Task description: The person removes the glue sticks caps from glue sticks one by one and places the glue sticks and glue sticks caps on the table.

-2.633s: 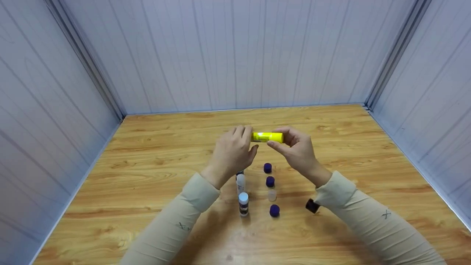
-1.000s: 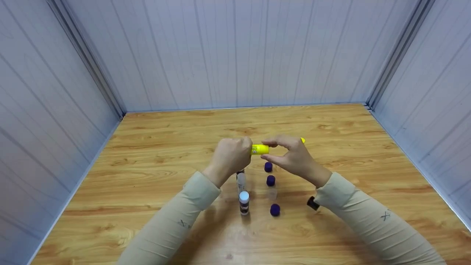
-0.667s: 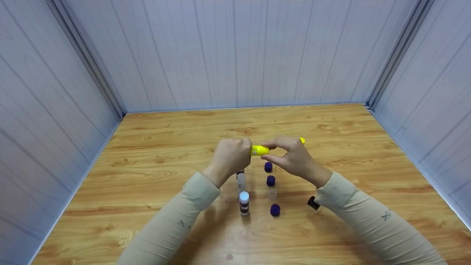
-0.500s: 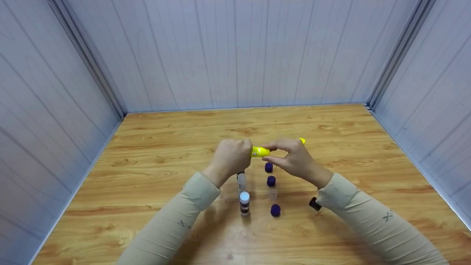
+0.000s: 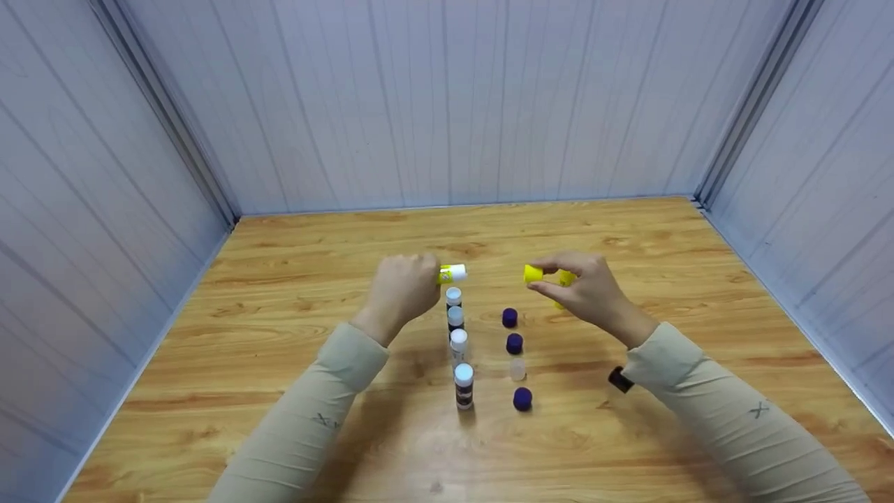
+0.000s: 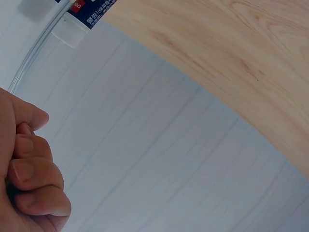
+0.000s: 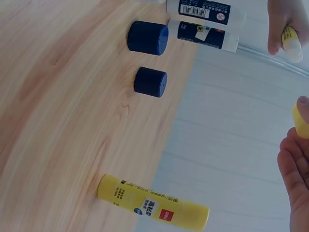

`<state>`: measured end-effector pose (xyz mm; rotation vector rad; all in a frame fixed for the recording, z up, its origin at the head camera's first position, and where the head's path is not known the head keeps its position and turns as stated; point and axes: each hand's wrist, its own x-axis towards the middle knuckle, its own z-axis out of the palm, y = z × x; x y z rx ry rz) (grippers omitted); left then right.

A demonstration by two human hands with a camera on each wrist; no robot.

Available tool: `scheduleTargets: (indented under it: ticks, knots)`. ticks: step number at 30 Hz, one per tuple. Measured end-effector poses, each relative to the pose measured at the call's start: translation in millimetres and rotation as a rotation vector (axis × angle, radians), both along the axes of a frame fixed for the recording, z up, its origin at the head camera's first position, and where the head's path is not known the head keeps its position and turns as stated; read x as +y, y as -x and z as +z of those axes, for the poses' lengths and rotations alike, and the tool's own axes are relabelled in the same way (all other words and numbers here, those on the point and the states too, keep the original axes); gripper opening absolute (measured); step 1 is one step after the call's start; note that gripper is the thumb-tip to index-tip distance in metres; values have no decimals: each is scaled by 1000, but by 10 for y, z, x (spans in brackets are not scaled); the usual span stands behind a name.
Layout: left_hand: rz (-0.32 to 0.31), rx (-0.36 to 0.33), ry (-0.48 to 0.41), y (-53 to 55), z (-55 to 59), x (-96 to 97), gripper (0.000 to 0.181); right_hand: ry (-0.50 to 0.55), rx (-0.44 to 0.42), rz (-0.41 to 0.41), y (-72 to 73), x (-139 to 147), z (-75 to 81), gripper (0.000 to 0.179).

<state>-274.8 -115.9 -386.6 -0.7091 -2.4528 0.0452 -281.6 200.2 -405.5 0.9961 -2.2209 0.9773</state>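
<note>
My left hand (image 5: 404, 292) grips a yellow glue stick (image 5: 447, 274), its uncapped white end facing right. In the left wrist view the fingers of the left hand (image 6: 36, 174) are curled in tightly. Across a gap, my right hand (image 5: 590, 290) pinches the yellow cap (image 5: 533, 273) between thumb and fingertips, level with the glue stick. In the right wrist view the cap (image 7: 300, 121) sits at the right edge, the other fingers extended below it. A second yellow glue stick (image 7: 154, 203), capped, stands on the table, partly hidden behind the right hand in the head view.
Several uncapped glue sticks (image 5: 464, 388) stand in a row on the wooden table (image 5: 279, 314). Right of them runs a line of caps: dark blue ones (image 5: 514, 343) and a translucent one (image 5: 517, 369). A small black object (image 5: 619, 379) lies by the right cuff. Pale panels (image 5: 447, 105) enclose the table.
The yellow cap has come off the glue stick. My left hand has moved left with the stick, my right hand right with the cap, uncovering the far glue sticks in the row.
</note>
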Motion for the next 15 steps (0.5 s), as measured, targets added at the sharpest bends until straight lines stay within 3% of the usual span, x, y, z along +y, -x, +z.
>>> scheduleTargets:
  ticks: [5,10,15]
  knots:
    - [11,-3,4,4,-25,3,15,-3,-26,-12,-10,-20,7,29]
    - [-21,-4,-29,5,-36,-13,16,-32,-77,-15,17,-60,10,27]
    - [-43,-76,-90,9,-32,-30,12,-81,-141,-35,40,-111,24,30]
